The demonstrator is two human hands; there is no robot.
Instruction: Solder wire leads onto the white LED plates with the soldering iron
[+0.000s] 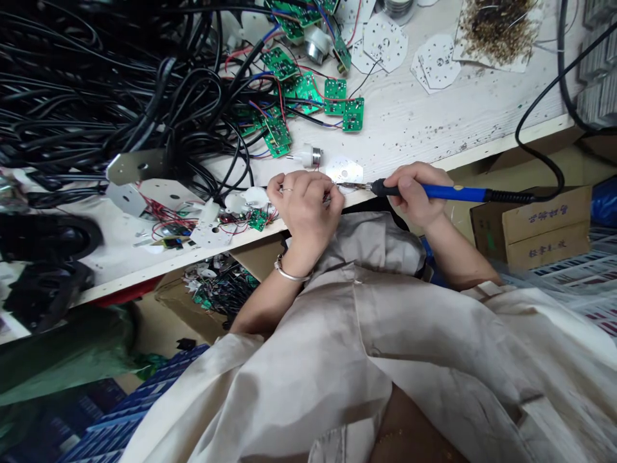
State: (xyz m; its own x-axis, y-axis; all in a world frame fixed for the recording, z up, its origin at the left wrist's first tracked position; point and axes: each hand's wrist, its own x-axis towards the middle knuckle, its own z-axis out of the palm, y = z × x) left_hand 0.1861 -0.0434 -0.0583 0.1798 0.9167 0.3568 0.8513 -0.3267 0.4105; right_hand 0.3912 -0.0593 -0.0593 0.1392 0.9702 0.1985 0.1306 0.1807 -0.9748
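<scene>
At the front edge of the white wood-grain bench (409, 109), your right hand (414, 193) gripped a blue-handled soldering iron (443, 191), its metal tip (354, 186) just beside your left hand's (303, 206) pinched fingers (325, 196), their hold hidden; a slip could burn them or the white perforated disc (343, 170).
</scene>
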